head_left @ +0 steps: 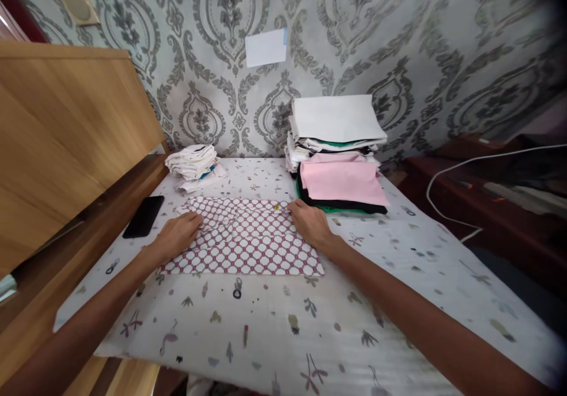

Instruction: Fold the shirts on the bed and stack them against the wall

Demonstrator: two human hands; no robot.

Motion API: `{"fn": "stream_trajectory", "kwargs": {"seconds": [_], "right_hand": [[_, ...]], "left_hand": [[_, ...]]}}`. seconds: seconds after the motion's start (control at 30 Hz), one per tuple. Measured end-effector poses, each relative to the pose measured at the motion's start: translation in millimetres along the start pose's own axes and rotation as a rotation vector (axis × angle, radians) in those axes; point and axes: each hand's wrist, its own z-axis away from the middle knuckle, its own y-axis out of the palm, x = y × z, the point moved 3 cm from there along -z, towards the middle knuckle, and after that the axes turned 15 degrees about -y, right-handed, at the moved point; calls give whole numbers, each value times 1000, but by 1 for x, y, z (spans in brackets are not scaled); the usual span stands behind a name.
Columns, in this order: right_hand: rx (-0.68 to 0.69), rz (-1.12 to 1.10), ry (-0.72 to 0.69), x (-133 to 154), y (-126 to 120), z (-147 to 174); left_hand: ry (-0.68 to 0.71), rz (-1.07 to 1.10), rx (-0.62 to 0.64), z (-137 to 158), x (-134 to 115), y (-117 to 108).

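Observation:
A white cloth with a dark red lattice pattern (261,248) lies spread on the table, with some creases in its upper left part. My left hand (179,234) is at the cloth's left edge, its fingers closed on the fabric. At the upper right corner, my right hand (311,223) pinches the cloth between thumb and fingers. Close to that corner, a small yellow mark (277,207) shows on the fabric. The fingertips of both hands are partly hidden.
Behind my right hand stand a pink folded cloth (341,180) on darker ones and a taller folded stack with white on top (339,118). Small white folded cloths (192,162) and a black phone (144,216) lie left. A wooden panel (75,142) borders the printed tablecloth (266,331).

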Motion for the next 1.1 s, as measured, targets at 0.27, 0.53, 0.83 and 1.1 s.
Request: {"fn": "stream_trajectory", "kwargs": {"seconds": [0.27,0.53,0.83,1.1], "right_hand": [[-118,-115,44,-6,7,0],[-169,-145,58,-13,14,-1],[-187,-128,44,-13,18,-2],[-249,-147,15,-18,23,-2]], "left_hand": [[-38,293,-79,5,7,-6],[-35,473,20,-1,7,-2],[79,202,113,-6,5,-4],[8,172,46,3,-2,-6]]}}
